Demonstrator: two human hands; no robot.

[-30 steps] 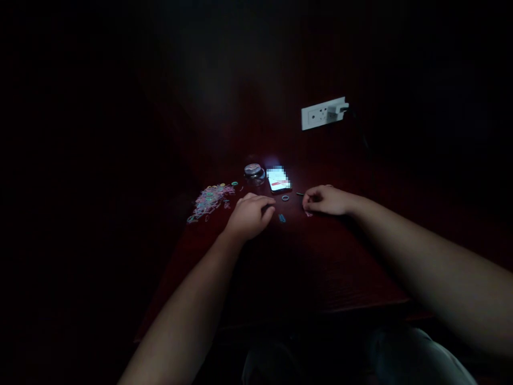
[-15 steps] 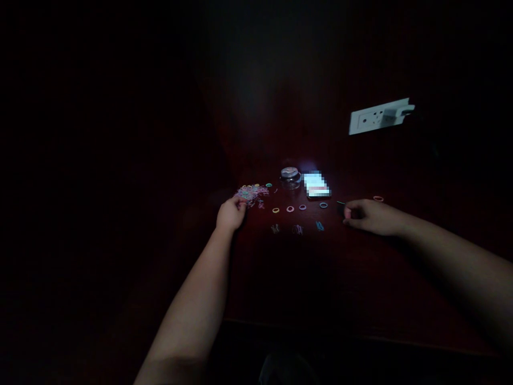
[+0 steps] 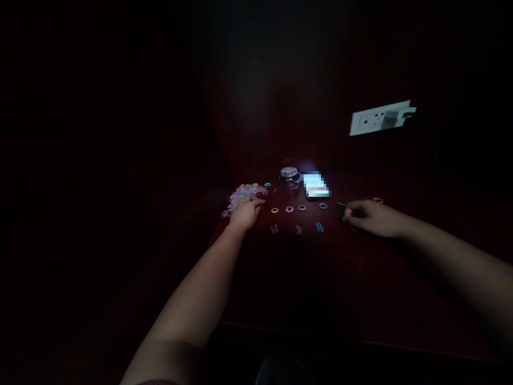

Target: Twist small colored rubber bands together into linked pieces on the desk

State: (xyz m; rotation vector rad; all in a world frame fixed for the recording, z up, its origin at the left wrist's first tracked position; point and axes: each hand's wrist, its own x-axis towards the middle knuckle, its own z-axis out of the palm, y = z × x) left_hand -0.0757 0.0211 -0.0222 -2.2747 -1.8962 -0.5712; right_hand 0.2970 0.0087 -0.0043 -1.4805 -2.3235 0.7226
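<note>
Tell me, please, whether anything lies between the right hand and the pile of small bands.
Yes: between the right hand and the pile lie a blue ring, purple ring, pink ring and yellow ring, then the left hand.

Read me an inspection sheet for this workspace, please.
Surface: dark red table, dimly lit.
Job's things: band pile at left; row of four rings; three small clusters on the near side.
Clutter: lidded jar; phone beside it, screen lit.
Grips: left grip at the pile; right grip curled beside a green piece; can't tell whether either holds anything.
Cables: plug in the socket; cord too dark to trace.
Surroundings: dark wall.
</note>
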